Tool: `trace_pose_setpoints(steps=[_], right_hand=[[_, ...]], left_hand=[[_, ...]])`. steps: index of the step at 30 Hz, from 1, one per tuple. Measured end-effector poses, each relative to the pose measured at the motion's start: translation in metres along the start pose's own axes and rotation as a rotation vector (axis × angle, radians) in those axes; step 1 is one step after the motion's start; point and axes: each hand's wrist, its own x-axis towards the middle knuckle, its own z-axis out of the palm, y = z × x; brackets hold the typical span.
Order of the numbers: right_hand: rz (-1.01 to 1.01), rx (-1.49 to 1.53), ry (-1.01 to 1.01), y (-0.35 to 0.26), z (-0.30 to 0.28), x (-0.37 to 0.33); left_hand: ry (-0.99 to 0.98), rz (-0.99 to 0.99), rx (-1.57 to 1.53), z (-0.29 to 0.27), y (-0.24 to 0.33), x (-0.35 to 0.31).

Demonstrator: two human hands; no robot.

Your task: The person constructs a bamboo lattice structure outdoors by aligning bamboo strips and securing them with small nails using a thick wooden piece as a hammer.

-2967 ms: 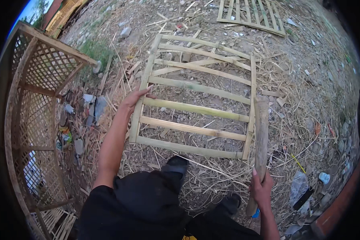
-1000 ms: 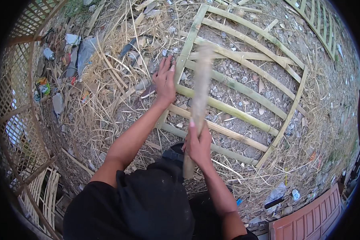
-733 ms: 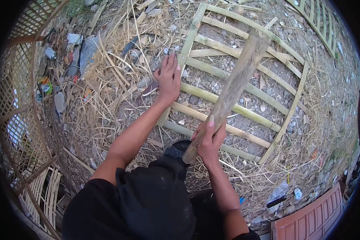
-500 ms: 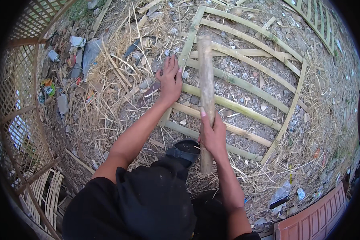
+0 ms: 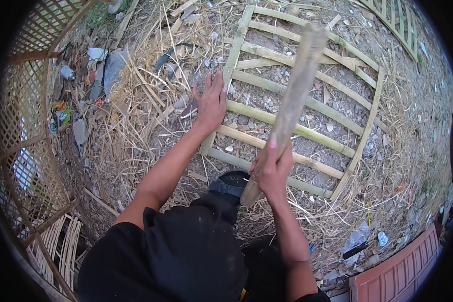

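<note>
A bamboo lattice frame (image 5: 297,130) lies on the ground ahead of me, several split slats joined between two side rails. My left hand (image 5: 211,105) rests at its left rail (image 5: 238,40), palm down with the fingers stretched out. Whether the fingertips press on the rail or only touch beside it, I cannot tell. In my right hand (image 5: 276,168) is a thick, round wooden stick (image 5: 298,85), gripped near its lower end. It tilts up to the right over the slats and hides parts of them. Its upper end is a little blurred.
Dry straw and bamboo shavings (image 5: 136,121) cover the ground. A spray can (image 5: 67,72) and plastic scraps lie at left, near a lattice panel (image 5: 27,95). Another bamboo frame (image 5: 395,22) is at far right, a reddish-brown panelled board (image 5: 395,267) at near right. My shoe (image 5: 231,183) is close to the frame.
The stick has swung from nearly upright to a rightward slant, its top end moving right and away. My left hand has barely shifted, still at the rail.
</note>
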Motion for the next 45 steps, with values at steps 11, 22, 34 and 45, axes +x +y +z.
trace_pose_setpoints(steps=[11, 22, 34, 45], right_hand=[[0.045, -0.352, -0.045, 0.020, -0.003, -0.006], [-0.024, -0.599, -0.119, -0.018, -0.010, 0.013], [-0.114, -0.799, -0.216, -0.053, -0.061, 0.054], [0.106, -1.169, -0.406, -0.061, -0.071, 0.072]], left_hand=[[0.018, 0.007, 0.028, 0.007, 0.001, 0.001], [-0.001, 0.007, 0.056, 0.004, 0.003, -0.002], [0.000, 0.014, 0.056, 0.004, 0.007, -0.002], [0.004, 0.016, 0.085, 0.005, 0.004, -0.005]])
